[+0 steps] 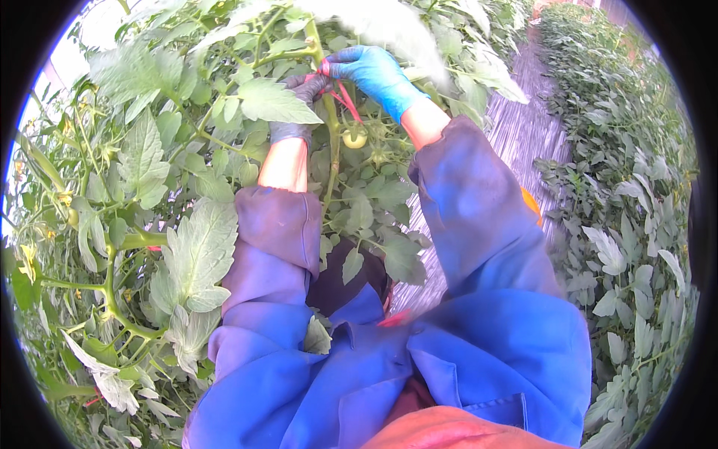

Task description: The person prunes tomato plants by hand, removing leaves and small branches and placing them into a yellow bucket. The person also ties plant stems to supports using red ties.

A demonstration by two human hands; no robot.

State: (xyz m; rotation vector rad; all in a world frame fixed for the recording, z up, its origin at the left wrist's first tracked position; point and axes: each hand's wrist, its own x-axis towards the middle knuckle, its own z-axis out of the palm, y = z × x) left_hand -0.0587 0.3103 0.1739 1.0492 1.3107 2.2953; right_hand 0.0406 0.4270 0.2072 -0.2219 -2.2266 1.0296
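A pinkish-red plastic ribbon (pixel 349 101) loops round a thick tomato stem (pixel 333 132) at the top centre, and its loose ends hang below. In a blue glove with darkened fingertips, my right hand (pixel 373 76) pinches the ribbon against the stem from the right. My left hand (pixel 293 130), gloved in grey, grips the ribbon on the stem's left side; a tomato leaf (pixel 276 101) covers part of this hand. Just beneath the ribbon hangs a pale, unripe tomato (pixel 354 138).
Dense tomato foliage (pixel 140 163) with yellow flowers fills the left side. Below it, a bent green stem (pixel 115 297) reaches towards my left sleeve. A path under silvery ground cover (pixel 524 112) runs along the right, with another plant row (pixel 622 236) beyond. An orange object (pixel 531 203) shows behind my right sleeve.
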